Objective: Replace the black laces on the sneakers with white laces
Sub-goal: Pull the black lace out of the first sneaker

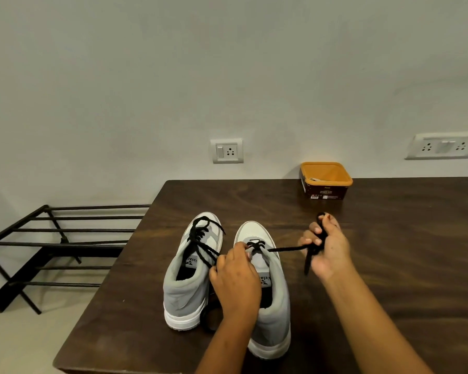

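Two grey-and-white sneakers stand side by side near the front left corner of a dark wooden table [389,238], toes toward the wall. The left hand [235,282] rests on the right sneaker [270,306], its grip pinching at the eyelets. The right hand [327,247], closed around bunched black lace [287,249], draws it taut sideways. The left sneaker [185,287] is fully laced. An orange tub [326,180] sits at the far edge, with bare tabletop to the right.

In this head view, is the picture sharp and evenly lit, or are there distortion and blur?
Head view: wide-angle bending shows, the table edges splay and the right-hand wall socket tilts; lighting is soft and dim, with only faint shadows beside the sneakers; the wood gives a mild sheen, no hard glare; the label on the orange tub is too blurred to read.
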Tool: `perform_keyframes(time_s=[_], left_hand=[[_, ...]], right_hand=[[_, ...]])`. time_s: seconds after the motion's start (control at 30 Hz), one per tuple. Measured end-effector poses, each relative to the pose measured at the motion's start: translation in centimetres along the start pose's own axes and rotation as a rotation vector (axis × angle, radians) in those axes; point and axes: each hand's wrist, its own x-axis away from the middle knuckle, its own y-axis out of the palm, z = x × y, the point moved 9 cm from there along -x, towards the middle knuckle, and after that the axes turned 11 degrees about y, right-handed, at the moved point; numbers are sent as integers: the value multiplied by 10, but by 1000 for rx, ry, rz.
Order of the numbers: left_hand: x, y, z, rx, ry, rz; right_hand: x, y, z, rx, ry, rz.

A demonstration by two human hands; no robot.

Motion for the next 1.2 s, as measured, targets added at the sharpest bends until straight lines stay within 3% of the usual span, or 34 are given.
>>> perform_keyframes(time_s=[0.13, 0.23, 0.4, 0.53, 0.7, 0.77, 0.87, 1.2], left_hand=[[-3, -1, 2, -34, 24, -20], [-5, 4, 12, -69, 152, -47], [-11, 17, 21, -156, 272, -157], [-12, 27, 22, -177, 262, -295], [-22, 28, 29, -219, 362, -325], [-23, 30, 28, -259, 351, -351], [-24, 31, 29, -300, 343, -363], [-29, 38, 21, -190, 296, -441]], right_hand=[[-6, -2, -10, 457, -135, 115], [-7, 8, -11, 875, -211, 164], [-10, 23, 20, 1318, -206, 117], [5, 19, 47, 1585, -275, 265], [23, 21, 55, 1671, -422, 371], [20, 21, 55, 1686, -462, 293], [15, 19, 65, 1558, -378, 130], [16, 18, 61, 1547, -390, 209]])
